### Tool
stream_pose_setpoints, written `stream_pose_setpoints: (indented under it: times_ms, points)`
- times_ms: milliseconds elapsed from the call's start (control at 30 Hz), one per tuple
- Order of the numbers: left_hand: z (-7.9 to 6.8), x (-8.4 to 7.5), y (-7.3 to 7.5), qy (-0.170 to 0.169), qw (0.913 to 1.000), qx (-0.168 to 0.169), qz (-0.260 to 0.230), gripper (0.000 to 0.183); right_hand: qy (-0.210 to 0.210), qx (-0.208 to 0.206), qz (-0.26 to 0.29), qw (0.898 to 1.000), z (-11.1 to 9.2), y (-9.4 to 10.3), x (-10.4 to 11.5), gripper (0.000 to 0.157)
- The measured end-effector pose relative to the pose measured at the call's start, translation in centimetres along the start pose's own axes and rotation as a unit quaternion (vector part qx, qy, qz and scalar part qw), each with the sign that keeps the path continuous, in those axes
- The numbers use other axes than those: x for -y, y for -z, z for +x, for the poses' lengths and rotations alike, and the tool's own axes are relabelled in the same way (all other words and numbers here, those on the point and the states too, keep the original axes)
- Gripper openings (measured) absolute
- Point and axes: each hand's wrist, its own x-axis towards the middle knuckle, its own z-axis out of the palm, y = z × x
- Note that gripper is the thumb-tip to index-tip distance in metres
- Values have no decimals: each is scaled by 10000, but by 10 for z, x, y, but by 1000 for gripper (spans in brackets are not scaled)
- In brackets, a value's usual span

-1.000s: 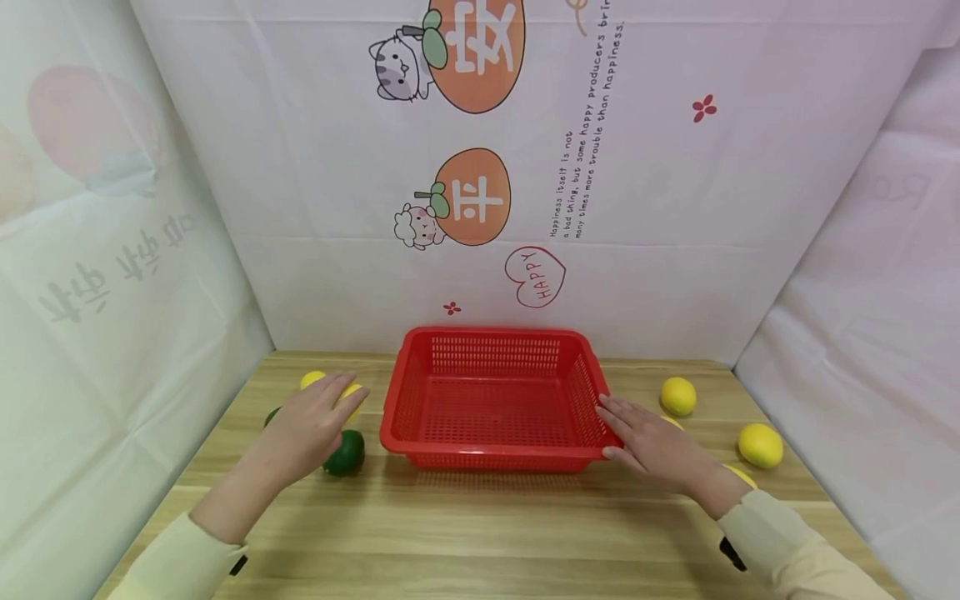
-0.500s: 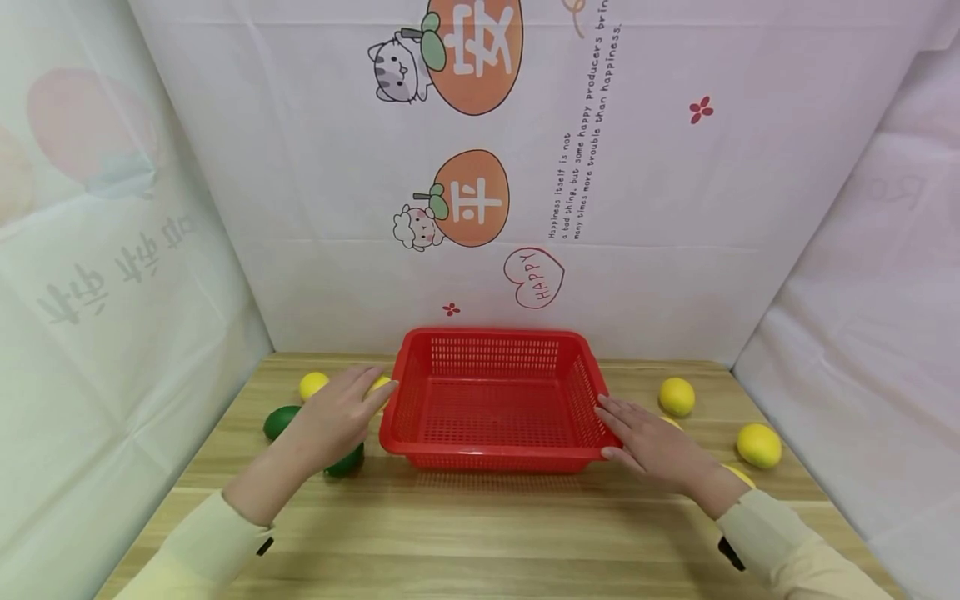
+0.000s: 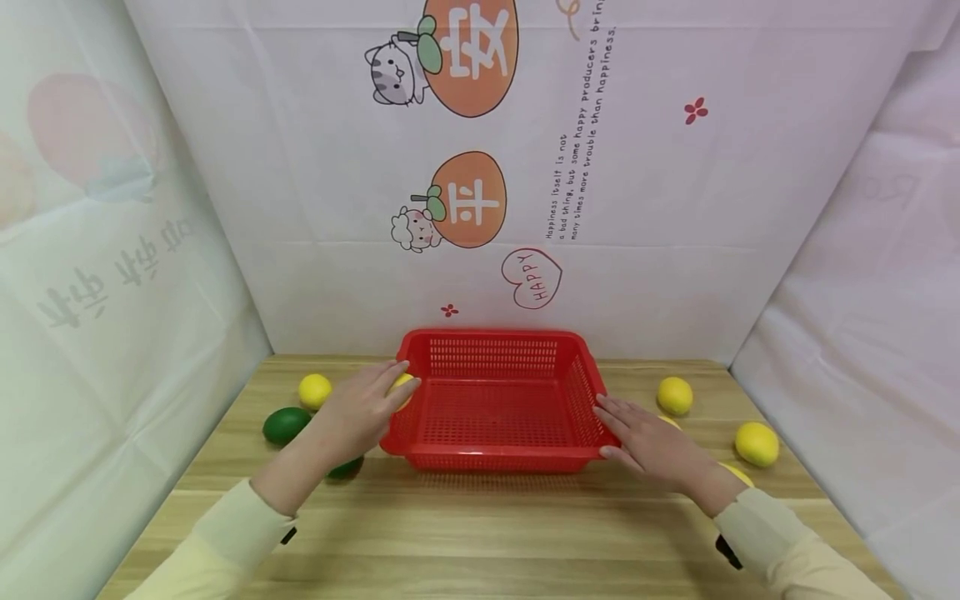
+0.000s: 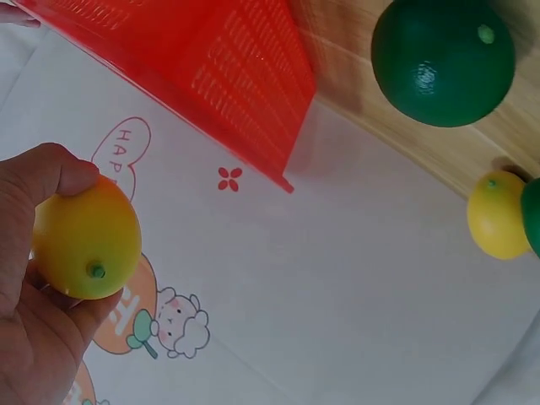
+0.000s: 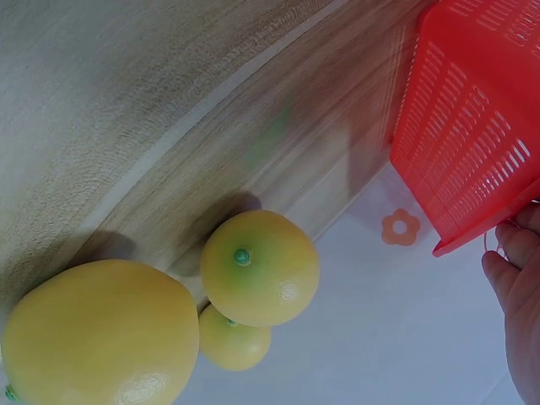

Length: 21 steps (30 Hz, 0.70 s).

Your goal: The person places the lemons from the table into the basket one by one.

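Observation:
My left hand [image 3: 358, 412] holds a yellow lemon [image 4: 89, 240] between thumb and fingers, above the left rim of the red plastic basket [image 3: 487, 452]. Only part of that lemon [image 3: 405, 392] shows past the fingers in the head view. On the basket's right rim rests my right hand [image 3: 652, 446], its fingers fairly straight and touching the edge. No fruit can be seen inside the basket. Below the left forearm lies a dark green round fruit [image 3: 345, 469], mostly covered by the arm.
Left of the basket lie another lemon [image 3: 315, 391] and a dark green oval fruit [image 3: 287, 427]. Several lemons, among them a far one [image 3: 675, 396] and an outer one [image 3: 757, 443], sit right of the basket. White printed cloth [image 3: 637, 292] walls the wooden table [image 3: 480, 533].
My left hand has carried the lemon rightward, from among the left fruits to over the basket's left rim. The right hand has stayed on the right rim.

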Motion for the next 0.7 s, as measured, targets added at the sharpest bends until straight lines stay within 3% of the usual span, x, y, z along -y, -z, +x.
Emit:
stream_pose_setpoints:
  times_ms: [367,700]
  points:
    - [17,-8,-3,-14,9992,374,-104,58,-50,30,60,10000,0,1,2,66]
    - [31,-11,-16,-95,9977,644,-160,59,-116,63,59,9999,0,1,2,67]
